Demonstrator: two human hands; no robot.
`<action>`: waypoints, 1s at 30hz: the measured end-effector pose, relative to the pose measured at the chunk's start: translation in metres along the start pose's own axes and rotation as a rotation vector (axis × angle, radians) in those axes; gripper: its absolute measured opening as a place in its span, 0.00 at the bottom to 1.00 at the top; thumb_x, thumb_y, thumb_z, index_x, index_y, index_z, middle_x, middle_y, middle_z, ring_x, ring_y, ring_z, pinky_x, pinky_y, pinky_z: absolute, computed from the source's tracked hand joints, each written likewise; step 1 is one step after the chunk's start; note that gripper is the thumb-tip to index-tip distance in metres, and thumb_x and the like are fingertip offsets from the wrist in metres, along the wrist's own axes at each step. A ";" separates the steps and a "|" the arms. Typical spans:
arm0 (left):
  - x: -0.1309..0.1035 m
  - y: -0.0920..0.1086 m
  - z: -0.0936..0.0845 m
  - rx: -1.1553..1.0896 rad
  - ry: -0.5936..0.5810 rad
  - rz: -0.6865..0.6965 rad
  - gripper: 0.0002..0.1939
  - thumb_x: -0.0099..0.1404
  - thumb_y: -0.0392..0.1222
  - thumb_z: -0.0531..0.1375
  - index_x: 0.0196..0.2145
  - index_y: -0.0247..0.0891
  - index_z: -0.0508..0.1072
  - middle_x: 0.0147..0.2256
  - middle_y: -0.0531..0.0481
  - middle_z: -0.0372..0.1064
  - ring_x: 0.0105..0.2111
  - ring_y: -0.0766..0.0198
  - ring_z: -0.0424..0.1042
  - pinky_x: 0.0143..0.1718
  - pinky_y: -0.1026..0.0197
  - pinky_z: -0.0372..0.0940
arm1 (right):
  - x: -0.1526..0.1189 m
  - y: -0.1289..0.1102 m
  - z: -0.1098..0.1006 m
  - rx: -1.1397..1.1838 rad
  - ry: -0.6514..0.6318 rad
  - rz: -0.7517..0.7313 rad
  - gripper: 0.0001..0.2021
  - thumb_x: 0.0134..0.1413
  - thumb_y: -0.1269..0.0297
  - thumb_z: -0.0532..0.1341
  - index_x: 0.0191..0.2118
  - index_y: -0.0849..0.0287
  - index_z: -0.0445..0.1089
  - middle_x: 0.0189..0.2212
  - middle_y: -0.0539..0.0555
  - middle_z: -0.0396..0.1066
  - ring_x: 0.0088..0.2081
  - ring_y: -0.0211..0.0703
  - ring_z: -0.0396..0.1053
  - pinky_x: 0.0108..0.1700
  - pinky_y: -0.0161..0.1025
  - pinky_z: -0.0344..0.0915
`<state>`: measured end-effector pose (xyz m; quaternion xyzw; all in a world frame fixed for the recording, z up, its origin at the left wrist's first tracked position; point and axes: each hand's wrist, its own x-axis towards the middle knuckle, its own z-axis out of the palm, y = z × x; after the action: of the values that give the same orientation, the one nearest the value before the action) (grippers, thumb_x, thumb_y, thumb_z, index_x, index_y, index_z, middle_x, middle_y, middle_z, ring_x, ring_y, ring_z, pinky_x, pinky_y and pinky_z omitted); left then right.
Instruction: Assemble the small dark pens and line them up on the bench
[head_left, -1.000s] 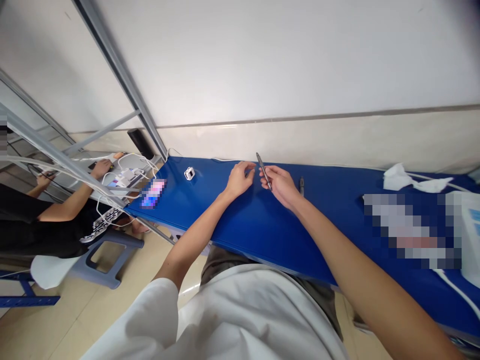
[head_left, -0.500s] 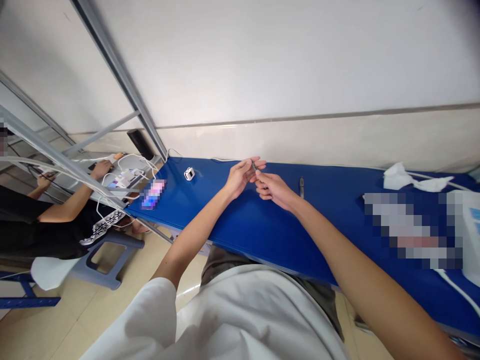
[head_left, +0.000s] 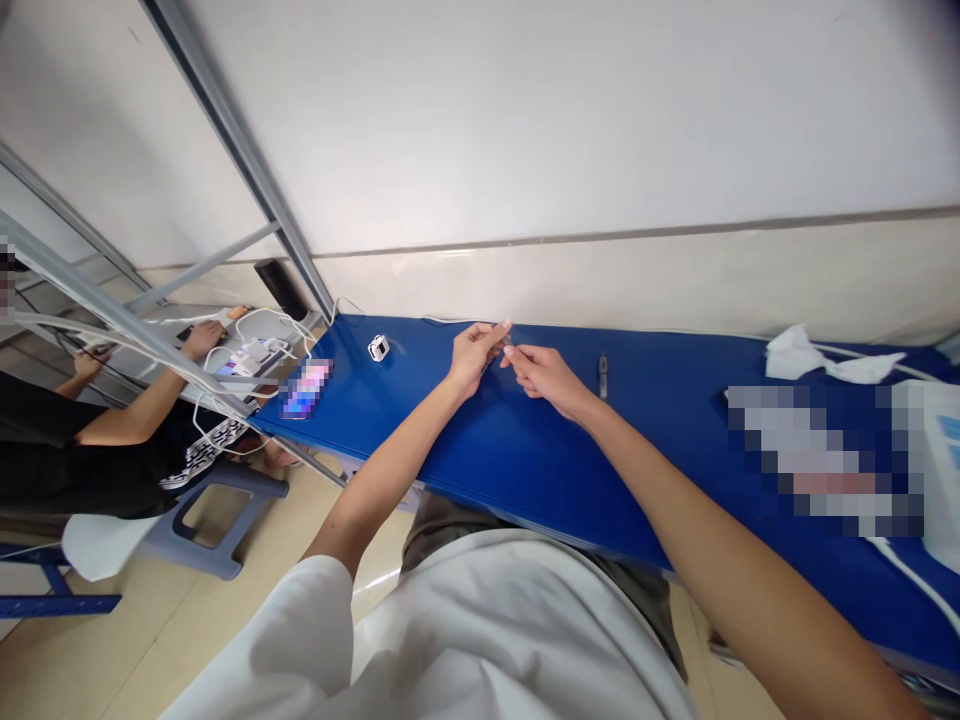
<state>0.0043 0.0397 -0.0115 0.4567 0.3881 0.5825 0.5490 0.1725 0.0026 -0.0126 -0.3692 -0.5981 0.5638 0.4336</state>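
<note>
Over the blue desk (head_left: 525,460) my two hands meet, fingertips close together. My left hand (head_left: 474,355) is closed, its thumb and index finger pointing up and to the right. My right hand (head_left: 541,372) is pinched, its fingertips against the left fingers. A small greyish piece (head_left: 508,343) shows between them; it is too small and too covered to name. To the right of my right hand, a slim grey thing with a dark end (head_left: 603,376) lies on the desk.
A small white cube-shaped device (head_left: 379,347) and a lit phone (head_left: 307,388) are at the left. Crumpled white tissue (head_left: 795,353), a blurred flat object (head_left: 817,455) and a white container (head_left: 937,470) lie right. Another person's arm (head_left: 142,410) is beyond the bed frame (head_left: 247,150).
My left fingers have folded in from a more open pose, and the thumb now points up. My right fingertips have moved slightly left. The small piece is more covered.
</note>
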 end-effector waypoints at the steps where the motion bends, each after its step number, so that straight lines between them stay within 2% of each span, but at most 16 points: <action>1: 0.000 0.000 0.001 -0.018 0.002 -0.001 0.22 0.64 0.60 0.76 0.35 0.39 0.78 0.42 0.45 0.83 0.36 0.65 0.78 0.41 0.61 0.73 | 0.000 0.000 0.000 0.000 0.005 -0.002 0.29 0.64 0.32 0.70 0.38 0.57 0.74 0.24 0.44 0.51 0.22 0.33 0.44 0.21 0.33 0.44; 4: -0.003 0.006 0.004 -0.134 -0.106 -0.015 0.22 0.67 0.60 0.74 0.45 0.39 0.82 0.50 0.40 0.83 0.48 0.56 0.81 0.47 0.58 0.73 | 0.001 0.001 -0.002 0.025 0.041 -0.011 0.30 0.63 0.31 0.70 0.38 0.58 0.75 0.24 0.44 0.51 0.22 0.33 0.45 0.21 0.33 0.44; 7: -0.007 0.012 0.006 -0.210 -0.207 -0.044 0.21 0.66 0.52 0.76 0.51 0.38 0.83 0.54 0.36 0.83 0.56 0.49 0.81 0.55 0.53 0.71 | 0.002 0.002 -0.004 0.043 0.076 -0.019 0.30 0.62 0.30 0.71 0.39 0.58 0.75 0.24 0.44 0.50 0.22 0.33 0.45 0.21 0.34 0.44; 10: -0.009 0.011 0.005 -0.198 -0.170 -0.053 0.18 0.65 0.48 0.77 0.48 0.37 0.84 0.52 0.38 0.83 0.50 0.53 0.82 0.54 0.53 0.70 | 0.003 0.003 -0.004 0.033 0.087 -0.015 0.31 0.62 0.29 0.70 0.39 0.58 0.75 0.25 0.44 0.51 0.23 0.33 0.45 0.22 0.34 0.44; 14: -0.006 0.004 0.003 -0.161 -0.073 -0.031 0.16 0.62 0.49 0.80 0.41 0.38 0.84 0.44 0.44 0.82 0.38 0.63 0.78 0.49 0.57 0.71 | 0.002 0.003 -0.003 0.003 0.095 -0.001 0.33 0.62 0.27 0.69 0.40 0.59 0.76 0.25 0.45 0.53 0.23 0.34 0.46 0.22 0.34 0.44; 17: -0.004 0.004 0.003 -0.179 -0.075 -0.039 0.17 0.62 0.51 0.79 0.42 0.40 0.84 0.43 0.44 0.82 0.43 0.60 0.79 0.52 0.56 0.71 | 0.002 0.003 -0.003 0.020 0.098 0.005 0.33 0.63 0.28 0.68 0.42 0.59 0.77 0.25 0.45 0.53 0.23 0.33 0.46 0.22 0.34 0.44; 20: -0.005 0.008 0.005 -0.228 -0.167 -0.044 0.19 0.63 0.50 0.78 0.47 0.39 0.84 0.51 0.40 0.83 0.55 0.51 0.80 0.58 0.52 0.70 | 0.003 0.003 -0.004 0.043 0.114 0.010 0.31 0.65 0.29 0.68 0.41 0.59 0.76 0.25 0.45 0.52 0.23 0.33 0.45 0.22 0.34 0.42; 22: -0.007 0.010 0.006 -0.244 -0.215 -0.049 0.19 0.63 0.48 0.78 0.48 0.38 0.85 0.54 0.38 0.83 0.58 0.48 0.79 0.61 0.50 0.69 | 0.003 0.003 -0.004 0.055 0.120 0.017 0.31 0.66 0.30 0.67 0.41 0.59 0.76 0.25 0.45 0.51 0.23 0.34 0.45 0.22 0.34 0.42; 25: -0.006 0.008 0.006 -0.229 -0.207 -0.036 0.19 0.63 0.49 0.78 0.48 0.38 0.85 0.52 0.38 0.83 0.53 0.51 0.81 0.59 0.50 0.69 | 0.004 0.002 -0.003 0.069 0.114 0.030 0.29 0.69 0.32 0.66 0.40 0.58 0.76 0.26 0.45 0.50 0.23 0.34 0.44 0.21 0.34 0.42; 30: -0.002 0.001 0.002 -0.192 -0.104 -0.002 0.18 0.60 0.50 0.80 0.43 0.39 0.85 0.44 0.44 0.82 0.40 0.61 0.79 0.46 0.58 0.70 | 0.004 0.002 -0.003 0.072 0.091 0.043 0.26 0.70 0.35 0.65 0.40 0.58 0.76 0.26 0.45 0.52 0.23 0.34 0.44 0.21 0.34 0.43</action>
<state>0.0062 0.0370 -0.0098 0.4311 0.3020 0.5920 0.6104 0.1741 0.0081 -0.0138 -0.3915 -0.5489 0.5768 0.4613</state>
